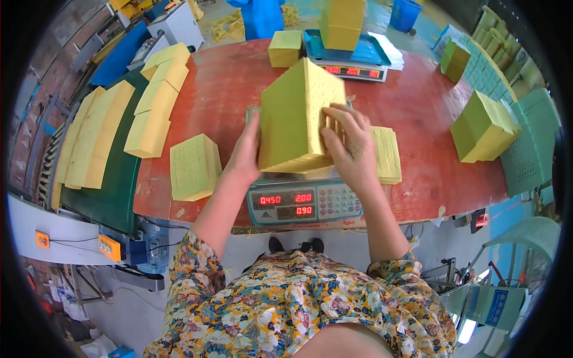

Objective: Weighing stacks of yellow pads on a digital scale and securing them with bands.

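Note:
A thick block of stacked yellow paper (283, 116) stands tilted between my hands over a digital weighing scale (277, 215) with a lit red display. My left hand (243, 148) presses flat along its left side, the fingers partly hidden behind it. On the right side my right hand (352, 143) rests with curled fingers against the sheet edges. The block covers most of the scale's pan, and I cannot tell whether it touches it. One yellow paper block (194, 167) lies left of the scale; another paper block (387, 155) sits just past my right wrist.
Opposite stands a second scale (352, 70) bearing a tall yellow stack (342, 24). More yellow blocks (484, 126) stand at the red table's (430, 173) right end. Rows of yellow paper (98, 134) line the green conveyor belt (113, 206) at left. A person in blue (262, 18) is beyond the table.

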A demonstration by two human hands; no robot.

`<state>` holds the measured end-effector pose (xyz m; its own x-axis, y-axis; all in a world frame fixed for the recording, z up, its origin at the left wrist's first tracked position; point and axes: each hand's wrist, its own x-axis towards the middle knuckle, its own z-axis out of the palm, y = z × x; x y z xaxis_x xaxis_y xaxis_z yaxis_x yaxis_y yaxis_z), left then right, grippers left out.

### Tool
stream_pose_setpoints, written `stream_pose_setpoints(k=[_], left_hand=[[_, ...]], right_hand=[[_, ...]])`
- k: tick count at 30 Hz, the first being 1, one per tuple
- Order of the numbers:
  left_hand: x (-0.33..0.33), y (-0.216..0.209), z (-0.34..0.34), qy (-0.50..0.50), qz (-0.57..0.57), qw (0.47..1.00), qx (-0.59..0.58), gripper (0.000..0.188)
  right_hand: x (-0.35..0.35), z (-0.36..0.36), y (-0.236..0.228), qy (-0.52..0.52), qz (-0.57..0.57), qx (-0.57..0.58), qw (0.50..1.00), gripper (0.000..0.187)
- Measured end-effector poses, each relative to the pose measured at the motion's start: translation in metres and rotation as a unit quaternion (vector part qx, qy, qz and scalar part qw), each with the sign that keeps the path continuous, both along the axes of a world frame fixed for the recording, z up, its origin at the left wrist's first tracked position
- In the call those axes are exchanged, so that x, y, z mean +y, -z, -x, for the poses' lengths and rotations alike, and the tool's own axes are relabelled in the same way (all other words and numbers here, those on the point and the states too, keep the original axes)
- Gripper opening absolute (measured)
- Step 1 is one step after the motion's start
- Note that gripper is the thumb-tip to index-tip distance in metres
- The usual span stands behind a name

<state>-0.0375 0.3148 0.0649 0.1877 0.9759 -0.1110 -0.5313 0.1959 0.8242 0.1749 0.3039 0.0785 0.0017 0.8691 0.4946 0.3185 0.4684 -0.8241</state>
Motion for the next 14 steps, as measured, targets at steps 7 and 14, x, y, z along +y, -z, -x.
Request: stream_pose_setpoints(k=[7,14], left_hand=[[0.050,0.075,0.012,-0.077,0.052,0.987,0.130,0.066],[0.082,0.024,0.035,-0.248,-0.143,0.875,0.391,0.058]], right_hand=[[0.022,0.015,0.004,0.044,-0.100,-0.305,0.946,0.034],[0.034,0.015,-0.001,-0.007,-0.138,-0.241,0.961,0.037]])
